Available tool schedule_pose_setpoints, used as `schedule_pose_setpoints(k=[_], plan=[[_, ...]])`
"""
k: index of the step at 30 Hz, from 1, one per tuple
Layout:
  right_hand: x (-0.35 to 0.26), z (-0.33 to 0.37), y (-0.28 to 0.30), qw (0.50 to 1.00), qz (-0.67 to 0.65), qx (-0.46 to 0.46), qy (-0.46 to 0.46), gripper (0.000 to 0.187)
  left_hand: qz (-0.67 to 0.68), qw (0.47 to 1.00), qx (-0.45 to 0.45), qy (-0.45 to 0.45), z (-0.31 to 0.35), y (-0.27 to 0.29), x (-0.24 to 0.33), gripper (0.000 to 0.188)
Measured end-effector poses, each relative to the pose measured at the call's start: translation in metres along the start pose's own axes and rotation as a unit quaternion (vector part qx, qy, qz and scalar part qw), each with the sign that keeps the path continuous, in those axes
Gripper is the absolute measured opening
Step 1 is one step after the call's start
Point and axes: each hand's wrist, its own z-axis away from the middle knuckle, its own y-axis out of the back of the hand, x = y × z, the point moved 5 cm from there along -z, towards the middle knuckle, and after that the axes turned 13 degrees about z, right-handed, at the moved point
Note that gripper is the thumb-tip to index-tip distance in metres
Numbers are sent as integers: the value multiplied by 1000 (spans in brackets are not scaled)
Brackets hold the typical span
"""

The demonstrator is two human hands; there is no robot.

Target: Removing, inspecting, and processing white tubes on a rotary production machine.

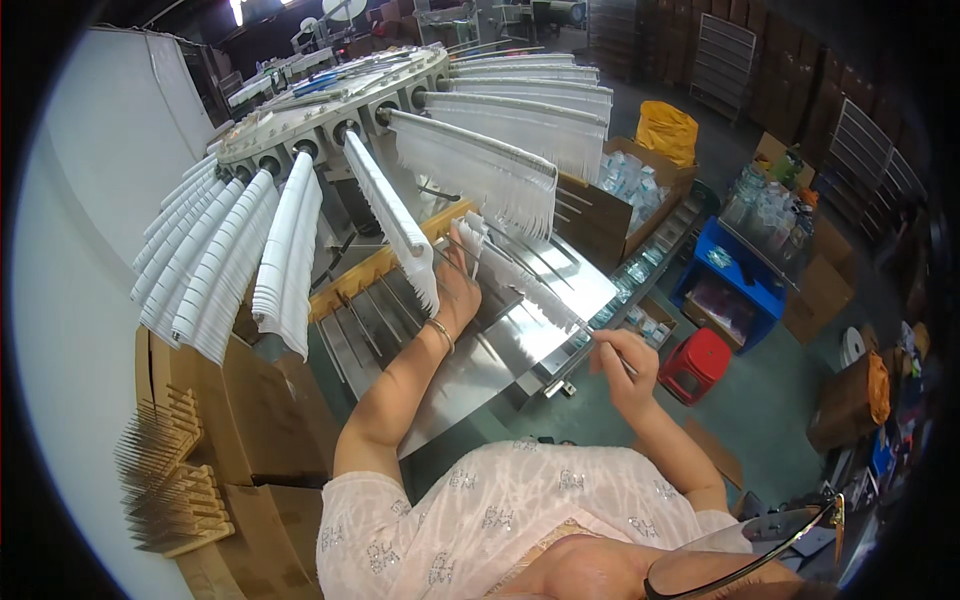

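Note:
A thin metal rod strung with a row of white fringed strips (pixel 535 290) slants across the steel table (pixel 465 385). My right hand (pixel 628 365) is closed around the rod's near end, to the right of the table. At the far end, my left hand (pixel 458 285), wearing a bracelet, has its fingers up against a bunch of white strips (pixel 470 238) and seems to grip them; its fingertips are partly hidden. Just left of that wrist hangs another loaded rod (pixel 392 215), fixed to a large round machine (pixel 330 105). Bare metal rods (pixel 375 320) lie along a wooden rack bar (pixel 355 285).
More loaded rods (pixel 480 165) radiate from the machine. Wooden racks of metal pins (pixel 175 480) stand on cardboard boxes (pixel 270 415) at lower left. On the right are a red stool (pixel 697 365), a blue stand (pixel 745 290), and a carton (pixel 660 190) holding clear bags.

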Motion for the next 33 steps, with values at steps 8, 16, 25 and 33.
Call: schedule_pose_setpoints(k=[8, 16, 25, 33], plan=[[24, 45, 11, 994, -60, 61, -62, 14, 49, 994, -65, 67, 3, 1, -5, 80], [29, 72, 43, 984, -111, 125, -61, 16, 86, 995, -16, 37, 1, 5, 1, 77], [-6, 28, 49, 999, -24, 22, -26, 16, 69, 992, -74, 69, -2, 6, 10, 79], [-20, -40, -7, 991, -73, -79, -82, 17, -36, 996, 46, -72, -3, 8, 13, 84]])
